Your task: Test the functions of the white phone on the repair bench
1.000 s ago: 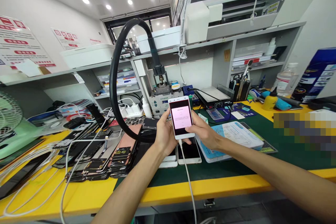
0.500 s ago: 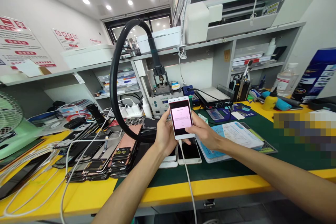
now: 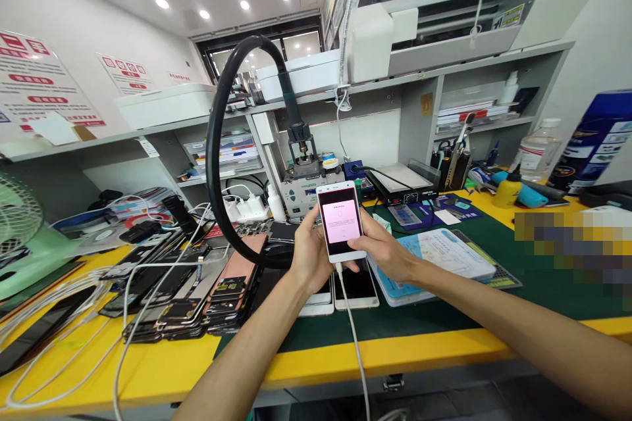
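Observation:
A white smartphone (image 3: 340,222) with a lit pink screen is held upright above the bench, in the middle of the head view. My left hand (image 3: 307,255) grips its left edge and back. My right hand (image 3: 386,251) holds its right edge and lower corner. A white cable (image 3: 354,335) runs from the phone's bottom down past the bench's front edge. Two more white phones (image 3: 356,288) lie flat on the green mat (image 3: 444,309) right under my hands.
A pile of phone screens and back covers (image 3: 197,289) and loose white cables (image 3: 74,302) covers the yellow bench at left. A thick black hose (image 3: 217,145) loops up to a station (image 3: 309,187) behind. A green fan (image 3: 20,230) stands far left; bottles and tools sit at right.

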`<state>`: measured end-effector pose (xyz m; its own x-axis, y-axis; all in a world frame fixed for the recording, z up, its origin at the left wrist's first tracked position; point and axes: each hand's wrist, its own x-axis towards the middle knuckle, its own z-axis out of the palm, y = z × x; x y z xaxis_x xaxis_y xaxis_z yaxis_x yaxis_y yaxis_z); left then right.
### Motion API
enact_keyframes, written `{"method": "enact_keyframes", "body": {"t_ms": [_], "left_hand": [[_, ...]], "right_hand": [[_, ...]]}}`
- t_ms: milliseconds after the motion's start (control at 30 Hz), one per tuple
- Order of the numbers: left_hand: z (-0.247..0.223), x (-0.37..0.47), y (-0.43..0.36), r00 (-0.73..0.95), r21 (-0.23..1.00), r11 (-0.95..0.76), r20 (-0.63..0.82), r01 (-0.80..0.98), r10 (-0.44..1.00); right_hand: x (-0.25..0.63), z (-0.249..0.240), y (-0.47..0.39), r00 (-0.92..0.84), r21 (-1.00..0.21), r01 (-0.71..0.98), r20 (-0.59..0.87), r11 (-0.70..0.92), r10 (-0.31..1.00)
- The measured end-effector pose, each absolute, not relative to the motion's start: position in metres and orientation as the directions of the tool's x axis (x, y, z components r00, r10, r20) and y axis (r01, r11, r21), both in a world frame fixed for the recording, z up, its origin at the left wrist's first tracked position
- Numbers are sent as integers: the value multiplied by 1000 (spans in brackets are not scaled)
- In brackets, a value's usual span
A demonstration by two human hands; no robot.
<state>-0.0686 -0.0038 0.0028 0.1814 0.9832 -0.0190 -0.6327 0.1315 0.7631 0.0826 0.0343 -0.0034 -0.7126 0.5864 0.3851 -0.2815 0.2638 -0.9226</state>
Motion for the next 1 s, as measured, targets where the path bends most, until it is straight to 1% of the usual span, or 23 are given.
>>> {"method": "enact_keyframes", "body": {"t_ms": [600,1000], "left_hand": [[4,-69,-3,191,764,146,-30,-628,981],[4,-68,-5,179,769,149,-45,-622,983]], "right_hand": [[82,-6,38,-713,-926,-286,378,248,591],[82,-5,37,-715,-926,-318,376,204,589]]}}
